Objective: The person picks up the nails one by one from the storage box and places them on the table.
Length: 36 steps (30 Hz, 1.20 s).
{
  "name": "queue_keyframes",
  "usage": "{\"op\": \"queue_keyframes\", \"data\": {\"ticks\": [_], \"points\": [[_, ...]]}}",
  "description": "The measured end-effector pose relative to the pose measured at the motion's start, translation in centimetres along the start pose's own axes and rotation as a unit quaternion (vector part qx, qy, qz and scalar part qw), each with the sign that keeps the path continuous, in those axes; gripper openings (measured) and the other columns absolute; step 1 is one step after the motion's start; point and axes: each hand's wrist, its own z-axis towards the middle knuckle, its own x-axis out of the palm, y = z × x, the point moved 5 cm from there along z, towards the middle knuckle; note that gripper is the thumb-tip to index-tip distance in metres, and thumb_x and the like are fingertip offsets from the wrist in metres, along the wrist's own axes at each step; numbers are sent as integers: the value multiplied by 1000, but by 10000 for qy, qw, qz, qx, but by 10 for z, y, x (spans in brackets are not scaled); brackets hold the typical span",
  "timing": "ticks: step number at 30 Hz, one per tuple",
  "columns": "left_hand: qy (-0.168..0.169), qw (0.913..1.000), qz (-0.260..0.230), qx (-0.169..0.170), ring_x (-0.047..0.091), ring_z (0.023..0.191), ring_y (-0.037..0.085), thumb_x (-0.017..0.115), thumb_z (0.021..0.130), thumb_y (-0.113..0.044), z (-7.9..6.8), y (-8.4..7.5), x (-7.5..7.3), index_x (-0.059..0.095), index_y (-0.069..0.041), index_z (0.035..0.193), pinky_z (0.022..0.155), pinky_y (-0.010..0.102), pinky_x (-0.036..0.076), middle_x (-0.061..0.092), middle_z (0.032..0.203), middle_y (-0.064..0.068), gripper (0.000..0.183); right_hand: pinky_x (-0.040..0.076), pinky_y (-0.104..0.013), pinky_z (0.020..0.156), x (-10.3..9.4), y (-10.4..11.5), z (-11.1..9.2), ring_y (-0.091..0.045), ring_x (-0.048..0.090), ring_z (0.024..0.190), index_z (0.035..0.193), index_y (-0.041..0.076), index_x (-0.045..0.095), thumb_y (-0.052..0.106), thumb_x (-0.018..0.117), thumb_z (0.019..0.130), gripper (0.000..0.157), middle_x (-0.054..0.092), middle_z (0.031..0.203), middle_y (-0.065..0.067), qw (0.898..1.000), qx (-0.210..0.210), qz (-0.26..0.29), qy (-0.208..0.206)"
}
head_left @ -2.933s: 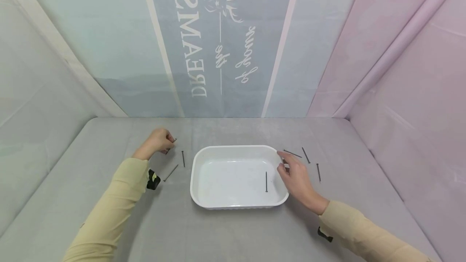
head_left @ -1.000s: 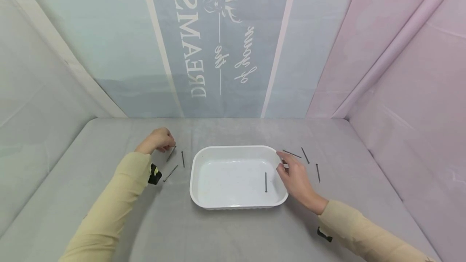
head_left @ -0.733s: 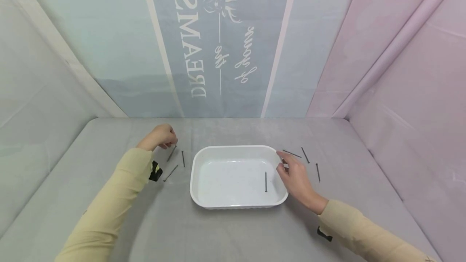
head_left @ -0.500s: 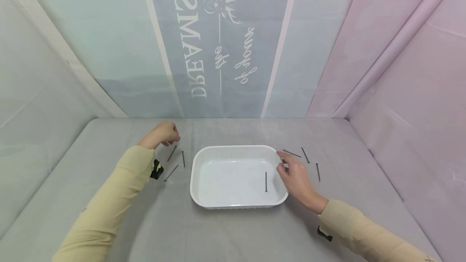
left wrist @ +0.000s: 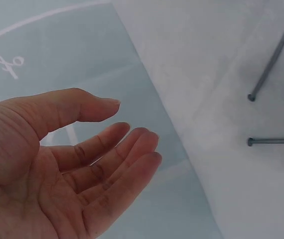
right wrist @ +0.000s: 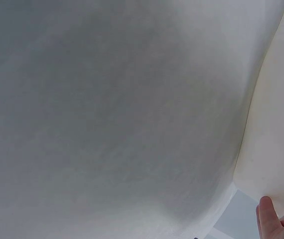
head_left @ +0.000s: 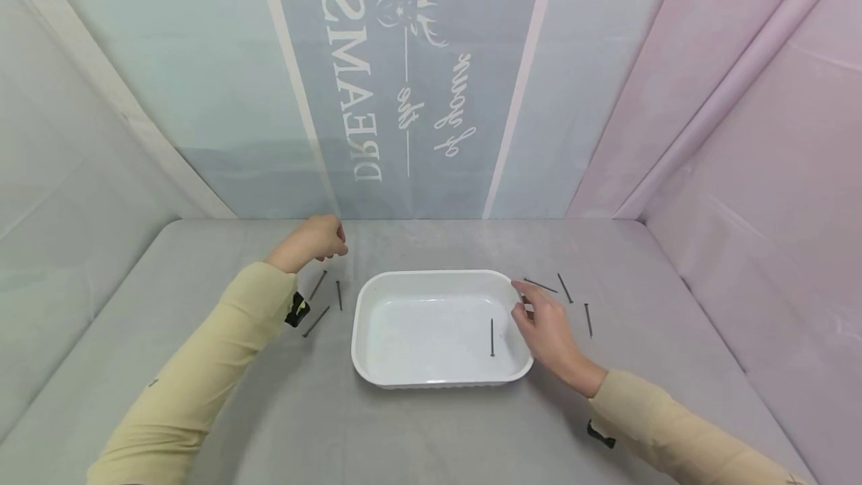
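My left hand (head_left: 316, 239) hovers past the far ends of the left nails, holding nothing; the left wrist view shows its palm with loosely bent fingers (left wrist: 117, 191). Below it on the table lie three dark nails: a slanted nail (head_left: 319, 283), an upright-looking nail (head_left: 339, 295) and a nearer slanted nail (head_left: 316, 322). A white rectangular dish (head_left: 431, 383) stands in the middle, with one nail (head_left: 492, 337) on its floor. At the dish's right side my right hand (head_left: 551, 328) holds the rim between thumb and fingers; the right wrist view catches only part of it.
Right of the dish lie three more nails: a far nail (head_left: 541, 285), a middle nail (head_left: 566, 288) and a nearer nail (head_left: 589, 320). The grey table (head_left: 417, 440) ends at a printed cloth wall (head_left: 411, 96), with cloth sides left and right.
Earlier my left hand pinched the slanted nail. It has let it go onto the table and moved away, up and to the right. The right hand and the dish have stayed put.
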Motion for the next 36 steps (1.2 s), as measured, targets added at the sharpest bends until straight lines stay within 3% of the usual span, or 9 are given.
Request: {"op": "queue_keyframes", "data": {"ticks": [10, 21, 36], "points": [[-80, 9986, 484, 177, 57, 85, 28, 58, 81, -9, -1, -17, -3, 59, 5, 102, 73, 39, 48, 60, 101, 18, 26, 52, -33, 74, 0, 0, -1, -32, 59, 100, 123, -3, 51, 3, 47, 86, 38, 53, 121, -22, 10000, 4, 33, 15], [-230, 9976, 569, 314, 56, 95, 30, 57, 82, -9, -9, -37, -5, 56, 5, 108, 79, 41, 46, 58, 108, 19, 29, 52, -35, 73, 2, -1, -3, -33, 60, 98, 123, -4, 51, 1, 47, 87, 37, 55, 118, -22, 9999, -90, 41, -52], [-1035, 9857, 973, 912, 59, 88, 27, 58, 82, -9, -8, -61, -6, 57, 1, 109, 72, 39, 48, 62, 106, 15, 29, 52, -35, 75, 3, -1, -3, -32, 59, 100, 124, -3, 50, 3, 47, 87, 38, 54, 119, -20, 10000, -74, -1, -20]]}}
